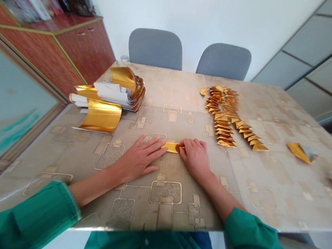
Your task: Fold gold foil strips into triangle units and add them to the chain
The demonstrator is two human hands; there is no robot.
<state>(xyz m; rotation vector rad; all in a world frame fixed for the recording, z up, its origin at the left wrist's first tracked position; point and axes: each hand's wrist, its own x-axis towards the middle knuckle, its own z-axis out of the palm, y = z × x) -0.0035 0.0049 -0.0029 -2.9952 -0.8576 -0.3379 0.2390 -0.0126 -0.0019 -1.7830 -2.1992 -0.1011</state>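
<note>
A small folded strip of gold paper point(171, 147) lies on the patterned table point(166, 200) between my hands. My left hand point(139, 157) lies flat with its fingers stretched out, the fingertips pressing on the strip's left end. My right hand point(195, 155) has its fingers curled and pressed down on the strip's right end. Both arms wear green sleeves.
A stack of curled gold and white sheets point(111, 96) sits at the far left. Several folded gold triangles point(229, 119) lie in rows at the far right. A loose gold and silver piece point(302, 152) rests near the right edge. Two grey chairs point(155, 48) stand behind the table.
</note>
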